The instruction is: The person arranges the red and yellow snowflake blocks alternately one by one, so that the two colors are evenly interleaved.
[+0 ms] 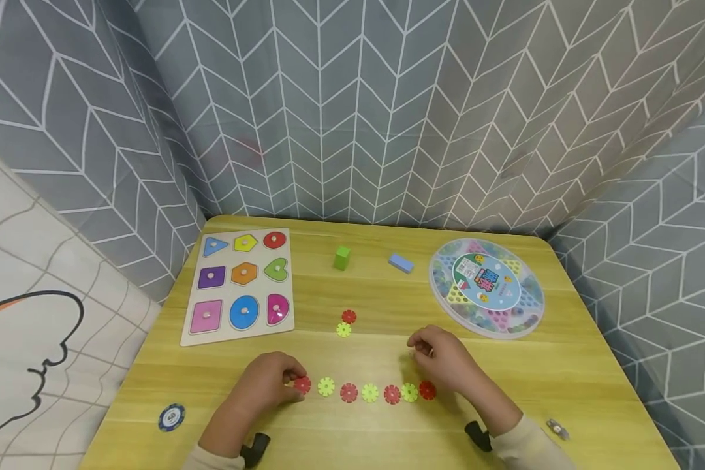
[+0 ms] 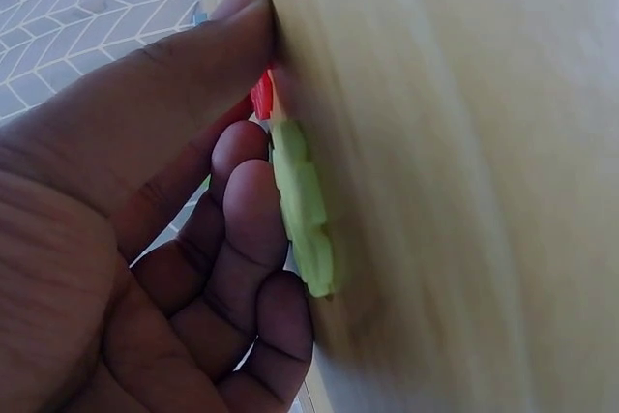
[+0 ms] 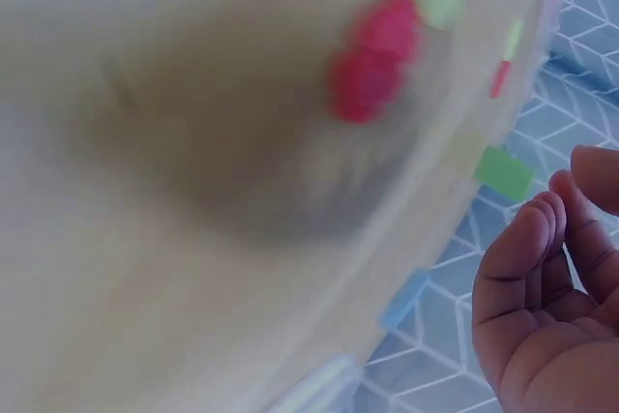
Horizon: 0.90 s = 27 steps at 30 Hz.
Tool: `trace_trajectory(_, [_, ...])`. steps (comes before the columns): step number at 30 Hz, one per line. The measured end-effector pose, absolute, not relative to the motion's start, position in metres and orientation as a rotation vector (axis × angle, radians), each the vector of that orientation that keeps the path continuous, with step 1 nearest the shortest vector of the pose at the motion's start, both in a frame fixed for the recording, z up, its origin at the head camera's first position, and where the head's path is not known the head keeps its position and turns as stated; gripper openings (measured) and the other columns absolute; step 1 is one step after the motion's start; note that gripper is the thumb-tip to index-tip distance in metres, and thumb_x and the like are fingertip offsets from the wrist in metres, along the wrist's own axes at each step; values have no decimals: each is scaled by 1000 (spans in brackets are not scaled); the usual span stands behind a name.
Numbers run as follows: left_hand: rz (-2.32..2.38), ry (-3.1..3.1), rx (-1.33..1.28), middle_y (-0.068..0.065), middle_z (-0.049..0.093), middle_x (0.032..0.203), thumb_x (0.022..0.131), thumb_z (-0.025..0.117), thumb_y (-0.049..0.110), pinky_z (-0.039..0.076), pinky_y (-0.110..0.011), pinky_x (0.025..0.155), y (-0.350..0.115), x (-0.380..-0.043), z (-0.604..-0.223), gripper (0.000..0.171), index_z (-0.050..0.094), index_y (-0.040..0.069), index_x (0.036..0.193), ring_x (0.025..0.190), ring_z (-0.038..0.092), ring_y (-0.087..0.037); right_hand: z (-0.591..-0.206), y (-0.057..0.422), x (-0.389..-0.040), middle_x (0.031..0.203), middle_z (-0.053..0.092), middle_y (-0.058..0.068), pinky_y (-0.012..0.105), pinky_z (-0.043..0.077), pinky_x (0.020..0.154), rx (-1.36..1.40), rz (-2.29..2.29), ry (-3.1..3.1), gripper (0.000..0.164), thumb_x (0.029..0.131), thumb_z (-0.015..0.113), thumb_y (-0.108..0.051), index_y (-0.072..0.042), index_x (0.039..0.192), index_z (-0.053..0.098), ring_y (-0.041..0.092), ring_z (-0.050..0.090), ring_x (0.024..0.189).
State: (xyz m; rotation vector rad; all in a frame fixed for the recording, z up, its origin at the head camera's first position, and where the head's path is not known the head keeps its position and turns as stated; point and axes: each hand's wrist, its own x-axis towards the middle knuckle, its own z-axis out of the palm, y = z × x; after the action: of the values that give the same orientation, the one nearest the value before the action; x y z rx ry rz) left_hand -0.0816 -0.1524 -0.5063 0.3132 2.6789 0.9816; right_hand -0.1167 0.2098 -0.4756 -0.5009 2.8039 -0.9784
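Btm edge of head view: light sleeves (image 1: 537, 447) and dark wrist mounts (image 1: 260, 449) over the wood table (image 1: 352, 444). Lower R, a small grey piece (image 1: 557, 429); lower L, a blue-white chip (image 1: 172, 418). Row of 7 notched discs across lower ctr, alternating red/yel-green. LH (image 1: 264, 385) is at its L end, thumb + index pinching the end red disc (image 1: 302, 385); next yel-green disc (image 1: 326, 386) just beside. RH (image 1: 440, 359) hovers above R end, near the last red disc (image 1: 427, 390), fingers loosely bent, narrow gap to thumb. Mid-frame: a yel-green disc (image 1: 343, 329) touching or just beside a red one (image 1: 349, 316), can't tell which. Farther: shape board (image 1: 220, 293) L w/ 9 knobbed pcs, round game board (image 1: 486, 284) R, green block (image 1: 342, 258) and blue block (image 1: 401, 263) btwn. Grey zigzag curtain (image 1: 358, 117) fills the top.
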Motion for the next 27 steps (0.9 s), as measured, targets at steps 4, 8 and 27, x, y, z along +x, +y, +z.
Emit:
trace_trajectory(4, [985, 2690, 316, 9, 62, 81, 73, 96, 15, 51, -36, 74, -153, -81, -506, 26, 78, 15, 92, 75, 54, -12, -473, 184, -142, 91, 60, -7, 32, 52, 75, -654, -961, 2768, 16, 96, 73, -7, -3, 111, 74, 10, 57, 82])
trace_trajectory(8, [989, 2692, 318, 8, 62, 81, 73, 96, 15, 51, -36, 73, -153, -81, -505, 26, 78, 15, 93, 75, 54, -12, -477, 152, -157, 91, 58, -5, 31, 49, 71, -827, -782, 2706, 31, 97, 72, -10, -5, 128, 71, 10, 53, 76])
trace_trajectory(27, [967, 2691, 299, 9, 63, 83, 74, 95, 16, 52, -38, 76, -150, -80, -506, 25, 79, 15, 93, 76, 54, -12, -497, 137, -151, 90, 59, -2, 34, 52, 78, -1076, -424, 2759, 16, 88, 81, -6, -11, 96, 68, 18, 57, 82])
